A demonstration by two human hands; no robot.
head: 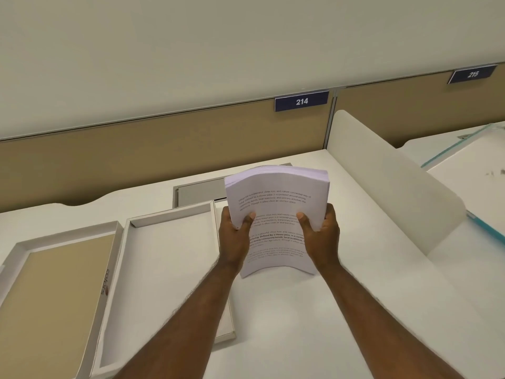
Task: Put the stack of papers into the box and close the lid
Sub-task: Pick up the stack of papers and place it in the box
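Note:
A thick stack of printed white papers (276,203) is held up above the desk, bowed in the middle, its lower edge near the desktop. My left hand (235,239) grips its left side and my right hand (319,236) grips its right side, thumbs on the top sheet. To the left lies the open white box (164,258), a shallow tray with nothing in it. Further left lies the lid (54,291), upside down, tan inside with a white rim. The stack hangs just right of the box's right wall.
The white desk (300,324) ends at a tan partition (136,160) with labels 214 and 215. A grey cable hatch (199,191) sits behind the box. A white curved divider (388,187) stands at the right, with a neighbouring desk beyond.

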